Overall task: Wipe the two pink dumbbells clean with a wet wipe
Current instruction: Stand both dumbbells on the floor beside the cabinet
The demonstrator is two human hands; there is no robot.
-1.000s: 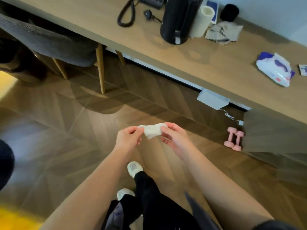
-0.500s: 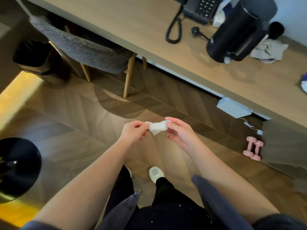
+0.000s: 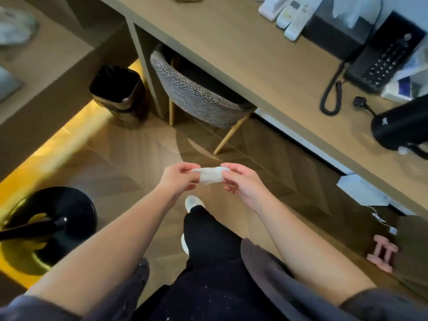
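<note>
A crumpled white wet wipe [image 3: 211, 175] is stretched between both hands above the wooden floor. My left hand [image 3: 179, 179] pinches its left end and my right hand [image 3: 240, 181] pinches its right end. Two pink dumbbells [image 3: 382, 255] lie side by side on the floor at the lower right, beside a dark cabinet corner, well away from both hands.
A long wooden desk [image 3: 254, 66] runs across the top right with a black phone [image 3: 384, 63], a black kettle [image 3: 403, 126] and remotes. A grey chair [image 3: 196, 93] is tucked under it. A black bin [image 3: 115, 93] stands to the left, a black round base [image 3: 53, 218] at the lower left.
The view has swung left: the dumbbells slid toward the lower right corner and the bin came into view. Both hands kept holding the wipe between them.
</note>
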